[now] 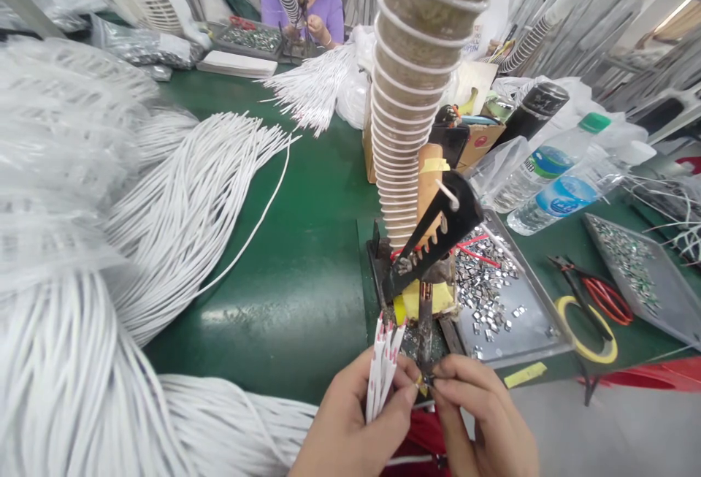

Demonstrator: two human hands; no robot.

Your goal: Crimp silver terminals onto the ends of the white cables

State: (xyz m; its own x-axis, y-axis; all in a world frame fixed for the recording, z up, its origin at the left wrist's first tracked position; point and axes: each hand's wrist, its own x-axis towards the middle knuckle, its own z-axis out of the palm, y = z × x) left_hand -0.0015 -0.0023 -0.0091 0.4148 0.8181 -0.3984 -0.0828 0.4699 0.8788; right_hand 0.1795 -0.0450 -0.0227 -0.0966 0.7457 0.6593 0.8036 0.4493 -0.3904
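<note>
While both hands meet at the near edge of the green worktop (296,272), each line below tells one thing.

Left hand (350,418): fingers closed around a small bundle of white wires (382,360) with red-marked tips, held upright and fanned a little.
Right hand (482,418): thumb and forefinger pinched together on a tiny piece at the foot of the jig – too small to tell what it is.
Jig (424,272): black metal stand just beyond the fingertips, with a slanted toothed arm and yellow tape at its base.
Coiled spool (416,97): tall tube wrapped in white wire, rising behind the jig.
Metal tray (526,345): right of the jig, holding small silver clips (485,280).
Wire heaps (82,243): big white bundles filling the left side.
Pliers (594,291): red-handled – lying beside a ring of yellow tape (585,331).
Bottles (558,177): two, lying behind the tray.
Co-worker (309,2): seated at the far end, hands at another stand.
</note>
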